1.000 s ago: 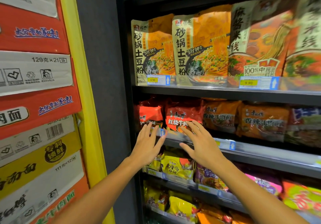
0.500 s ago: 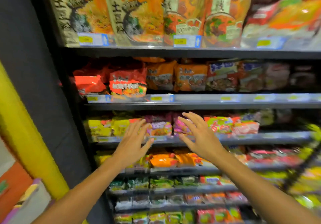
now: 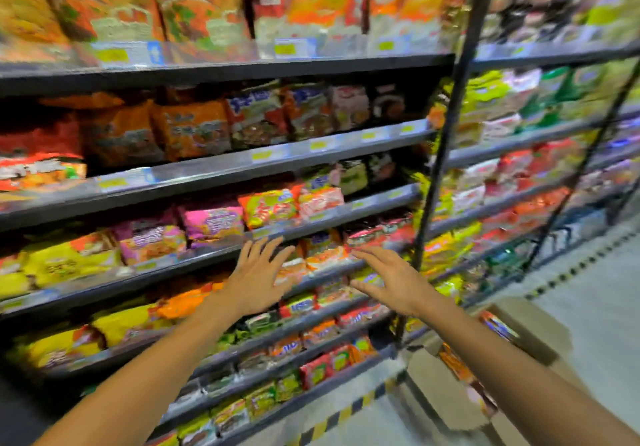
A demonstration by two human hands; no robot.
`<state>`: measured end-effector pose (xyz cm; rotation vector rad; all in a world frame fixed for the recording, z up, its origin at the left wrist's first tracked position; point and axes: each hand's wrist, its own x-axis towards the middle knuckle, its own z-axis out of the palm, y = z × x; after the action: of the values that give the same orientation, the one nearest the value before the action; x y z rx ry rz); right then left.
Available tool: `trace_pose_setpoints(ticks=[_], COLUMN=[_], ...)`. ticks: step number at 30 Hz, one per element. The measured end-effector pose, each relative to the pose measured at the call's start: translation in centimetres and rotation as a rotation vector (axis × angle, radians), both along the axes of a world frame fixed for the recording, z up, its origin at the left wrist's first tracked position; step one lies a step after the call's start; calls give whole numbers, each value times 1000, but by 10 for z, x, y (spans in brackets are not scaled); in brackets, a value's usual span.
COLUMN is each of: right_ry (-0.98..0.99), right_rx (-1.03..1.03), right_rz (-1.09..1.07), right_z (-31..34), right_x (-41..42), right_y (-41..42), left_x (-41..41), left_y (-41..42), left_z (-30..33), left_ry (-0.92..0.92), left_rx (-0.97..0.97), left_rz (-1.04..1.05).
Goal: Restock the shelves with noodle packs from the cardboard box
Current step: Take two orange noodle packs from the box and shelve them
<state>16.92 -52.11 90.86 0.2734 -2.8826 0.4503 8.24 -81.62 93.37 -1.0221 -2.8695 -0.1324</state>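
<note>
The picture is blurred by motion. Dark shelves (image 3: 221,172) full of noodle packs (image 3: 211,220) fill the left and centre. My left hand (image 3: 258,277) and my right hand (image 3: 391,281) are both held out in front of the lower shelves, fingers spread, holding nothing. An open cardboard box (image 3: 530,334) stands on the floor at the lower right, beside my right forearm, with orange noodle packs (image 3: 457,366) showing inside it.
A black upright post (image 3: 446,127) divides this shelf bay from another stocked bay (image 3: 519,168) to the right. A yellow-and-black striped line (image 3: 346,411) runs along the pale floor (image 3: 595,300) at the shelf foot.
The view has swung right and down: the top shelf packs slid left, and the right bay, floor and cardboard box came into sight. Both hands stay spread and hold nothing.
</note>
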Motion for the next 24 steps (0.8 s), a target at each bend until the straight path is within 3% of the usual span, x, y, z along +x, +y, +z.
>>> trace_pose_setpoints(ticks=[12,20,24], right_ry=[-217,-311,-396], right_rx=[-36,-120,-44], right_rz=[-402,-565,-560], right_z=[-51,-100,-117], right_x=[193,268,265], right_y=[291,399,447], left_x=[98,137,138], left_y=[330,456,506], left_z=[-71,-137,-172], left_ry=[-162,-286,-369], left_rx=[-51,-166,-210], left_rz=[-296,-394,-389])
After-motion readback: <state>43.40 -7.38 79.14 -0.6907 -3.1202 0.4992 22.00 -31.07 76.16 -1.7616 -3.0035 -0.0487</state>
